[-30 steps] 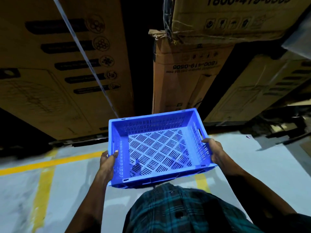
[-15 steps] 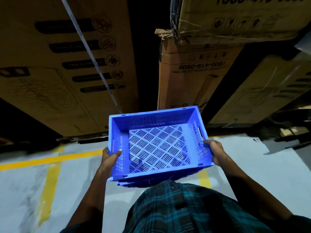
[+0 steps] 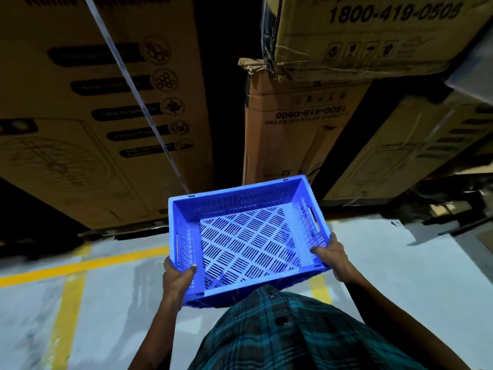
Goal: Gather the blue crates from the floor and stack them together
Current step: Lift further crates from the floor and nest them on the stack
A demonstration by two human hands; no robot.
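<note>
a blue crate (image 3: 248,236) is held off the floor between both hands, in front of the person's plaid shirt (image 3: 293,332). the left hand (image 3: 178,279) grips the crate's near left corner, thumb hooked over the rim onto the inner wall, the other fingers hidden under and behind the side. the right hand (image 3: 334,259) clasps the near right corner, thumb over the rim there, the palm against the outer wall. the crate's far end reaches away from both hands and tips a little up on the right.

the crate is hard moulded plastic, rectangular and open-topped, with a thick smooth rim. its walls are pierced by rows of short upright slots, and a long handle slot is cut in the right wall just beyond the right hand. the base is a lattice of slanted slot groups set in a diamond pattern, and the floor shows through them. a second blue edge seems to sit under the near rim, but whether that is another crate nested below cannot be told.

beyond the hands stand tall cardboard boxes (image 3: 101,108), printed with dark bars and round icons; one carries a pale strap running diagonally. below the hands the floor (image 3: 386,263) is smooth pale grey, marked with yellow painted lines (image 3: 80,265).
</note>
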